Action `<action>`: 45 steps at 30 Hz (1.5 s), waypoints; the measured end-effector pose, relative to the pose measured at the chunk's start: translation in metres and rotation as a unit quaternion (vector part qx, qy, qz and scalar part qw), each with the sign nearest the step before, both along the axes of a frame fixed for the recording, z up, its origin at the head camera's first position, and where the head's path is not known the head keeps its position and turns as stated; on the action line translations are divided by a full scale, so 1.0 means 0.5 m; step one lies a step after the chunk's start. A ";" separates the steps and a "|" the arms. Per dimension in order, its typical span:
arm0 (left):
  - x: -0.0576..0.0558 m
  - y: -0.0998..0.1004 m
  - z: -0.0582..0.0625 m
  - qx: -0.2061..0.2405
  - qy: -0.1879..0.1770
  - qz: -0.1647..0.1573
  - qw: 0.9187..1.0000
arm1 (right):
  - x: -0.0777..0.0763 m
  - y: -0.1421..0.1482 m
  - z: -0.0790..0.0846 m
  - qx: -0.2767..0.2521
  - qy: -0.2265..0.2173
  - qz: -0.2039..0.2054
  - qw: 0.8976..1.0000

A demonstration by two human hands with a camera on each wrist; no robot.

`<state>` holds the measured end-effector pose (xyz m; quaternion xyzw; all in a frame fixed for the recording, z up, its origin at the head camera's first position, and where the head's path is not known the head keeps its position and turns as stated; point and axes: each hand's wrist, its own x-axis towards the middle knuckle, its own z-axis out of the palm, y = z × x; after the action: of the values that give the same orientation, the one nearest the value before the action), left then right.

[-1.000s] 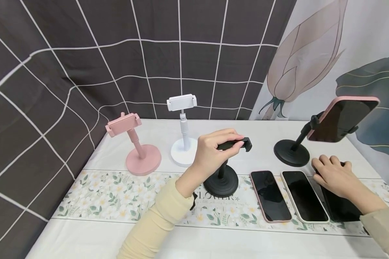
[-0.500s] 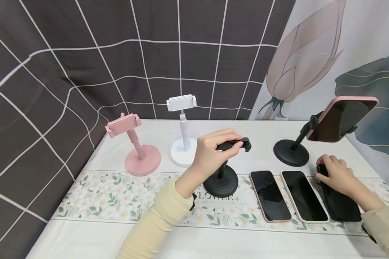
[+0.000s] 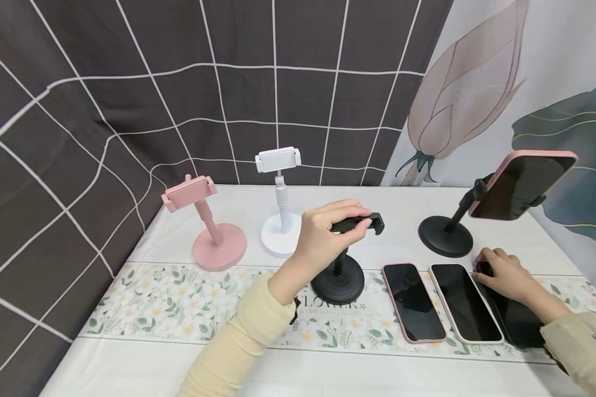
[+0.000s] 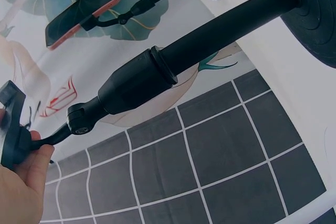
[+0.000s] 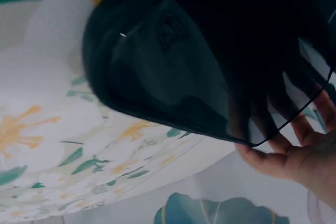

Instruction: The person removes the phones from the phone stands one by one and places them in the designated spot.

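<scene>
My left hand [image 3: 328, 234] pinches the clamp head of a black phone stand [image 3: 338, 284], whose round base rests on the table. In the left wrist view, its jointed neck and thick pole [image 4: 210, 35] run up from the base to my fingers. Over at the right, my right hand [image 3: 509, 278] grips the far end of a black phone [image 3: 519, 322]. From the right wrist view, my fingertips [image 5: 257, 158] curl at the edge of the glossy phone screen [image 5: 157, 72]. How far the phone is lifted, I cannot tell.
Beside the black phone lie a white-edged phone [image 3: 467, 303] and a pink-edged phone [image 3: 414, 303]. Behind them, another black stand [image 3: 446, 237] holds a pink phone [image 3: 523, 184]. A pink stand [image 3: 220, 248] and a white stand [image 3: 278, 160] stand left, their clamps bare.
My right hand shifted right along the far end of the black phone, then back left and nearer, and the phone has moved slightly left. My left hand keeps its hold on the stand's clamp.
</scene>
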<state>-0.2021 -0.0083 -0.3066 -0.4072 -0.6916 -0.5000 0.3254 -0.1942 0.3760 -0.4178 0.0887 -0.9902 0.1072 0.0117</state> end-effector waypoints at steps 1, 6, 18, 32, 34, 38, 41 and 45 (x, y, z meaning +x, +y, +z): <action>0.000 0.000 0.000 0.001 0.000 0.000 1.000 | -0.001 0.000 -0.001 0.003 -0.002 0.000 1.000; 0.000 0.002 0.000 0.002 0.000 -0.004 1.000 | -0.005 0.002 -0.015 0.007 0.032 0.033 0.999; 0.000 -0.001 -0.002 0.001 0.006 0.000 1.000 | 0.003 -0.003 -0.031 -0.002 0.028 0.048 0.998; 0.006 -0.001 -0.004 0.005 0.004 0.007 1.000 | 0.014 -0.122 0.050 0.041 0.107 0.065 0.991; 0.006 -0.004 -0.003 0.007 -0.004 0.004 1.000 | 0.019 -0.168 0.061 0.028 0.146 0.102 0.984; 0.006 -0.012 0.000 0.004 -0.031 -0.010 0.999 | 0.037 -0.264 0.077 -0.003 0.155 0.174 0.972; 0.008 -0.019 0.003 -0.015 -0.053 -0.021 0.998 | 0.052 -0.317 0.086 -0.016 0.154 0.211 0.965; 0.015 -0.030 0.006 -0.032 -0.111 -0.066 0.991 | 0.070 -0.363 0.098 -0.033 0.169 0.238 0.956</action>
<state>-0.1948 -0.0234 -0.3037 -0.4042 -0.7107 -0.5402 0.1992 -0.1593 0.1944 -0.3685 0.3379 -0.9200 0.1227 0.1558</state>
